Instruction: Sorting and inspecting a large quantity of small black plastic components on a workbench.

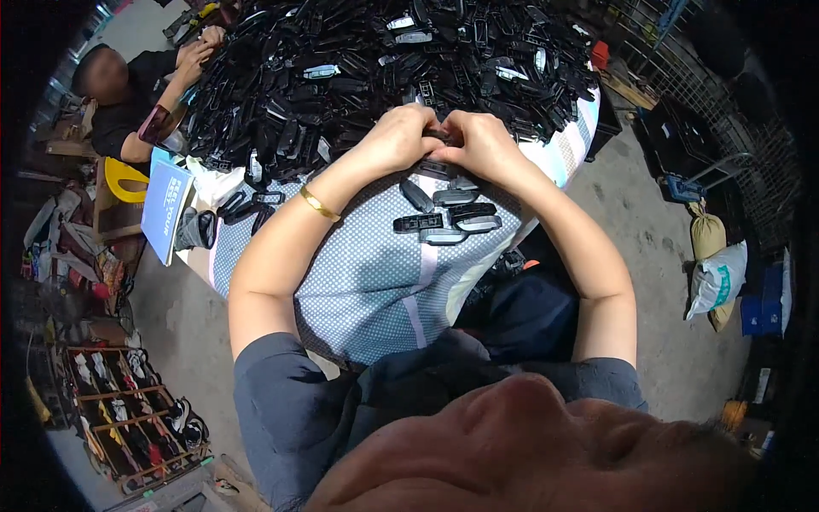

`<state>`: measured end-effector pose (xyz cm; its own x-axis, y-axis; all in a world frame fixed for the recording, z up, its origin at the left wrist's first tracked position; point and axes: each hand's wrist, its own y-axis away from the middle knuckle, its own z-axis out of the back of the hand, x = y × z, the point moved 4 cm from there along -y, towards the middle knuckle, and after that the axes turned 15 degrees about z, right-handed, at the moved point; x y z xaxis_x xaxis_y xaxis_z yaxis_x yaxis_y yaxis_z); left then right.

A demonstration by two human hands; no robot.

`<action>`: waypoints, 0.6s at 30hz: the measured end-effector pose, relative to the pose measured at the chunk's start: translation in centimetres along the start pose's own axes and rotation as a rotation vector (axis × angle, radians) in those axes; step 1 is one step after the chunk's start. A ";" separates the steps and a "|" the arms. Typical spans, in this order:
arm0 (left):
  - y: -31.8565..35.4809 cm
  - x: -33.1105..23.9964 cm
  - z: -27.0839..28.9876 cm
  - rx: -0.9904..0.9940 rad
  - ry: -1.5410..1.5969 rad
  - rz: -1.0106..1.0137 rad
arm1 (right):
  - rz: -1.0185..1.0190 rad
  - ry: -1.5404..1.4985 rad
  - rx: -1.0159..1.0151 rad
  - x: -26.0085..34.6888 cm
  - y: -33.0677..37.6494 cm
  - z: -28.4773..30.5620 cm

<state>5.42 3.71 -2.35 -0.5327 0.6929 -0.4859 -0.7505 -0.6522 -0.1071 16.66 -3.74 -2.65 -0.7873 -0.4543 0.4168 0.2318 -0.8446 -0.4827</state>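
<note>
My left hand (pixel 397 138) and my right hand (pixel 479 148) meet at the near edge of a large heap of black plastic parts (pixel 358 77). Between their fingertips is a small black plastic part (pixel 438 135), mostly hidden by the fingers and thumbs. Both hands are closed on it. Just below them, on the patterned cloth (pixel 358 264), lies a loose cluster of long, rounded black plastic pieces (pixel 461 211). Some show a smooth shiny side, others a slotted inner side.
Across the heap at the left, a co-worker's hands (pixel 198 58) touch the parts. A blue booklet (pixel 164 209) and several black parts (pixel 249 205) lie at the cloth's left edge. Sacks (pixel 718 277) and a hand truck (pixel 721 173) stand on the floor at right, a shoe rack (pixel 128 418) lower left.
</note>
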 end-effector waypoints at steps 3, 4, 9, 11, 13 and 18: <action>-0.1 0.3 0.0 0.087 0.179 0.102 | -0.052 0.032 0.001 -0.1 0.4 0.3; -0.1 0.4 0.1 0.162 0.293 0.139 | -0.017 0.049 -0.045 0.2 0.6 0.7; 0.1 0.4 0.6 0.469 0.956 0.398 | -0.123 -0.297 -0.305 -0.2 1.0 1.0; -0.1 0.4 0.3 0.453 1.147 0.415 | -0.126 -0.411 -0.365 -0.3 1.2 1.1; 0.0 -0.1 0.4 0.417 1.223 0.426 | -0.174 -0.746 -0.445 -0.4 1.1 1.6; -0.3 0.1 1.4 0.351 1.257 0.356 | -0.270 -1.030 -0.565 -1.0 1.5 3.2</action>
<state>5.02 4.38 -1.19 -0.1442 -0.3674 -0.9188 -0.8080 -0.4923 0.3237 19.58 -5.50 -1.37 0.1131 -0.5127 0.8511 -0.3558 -0.8207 -0.4471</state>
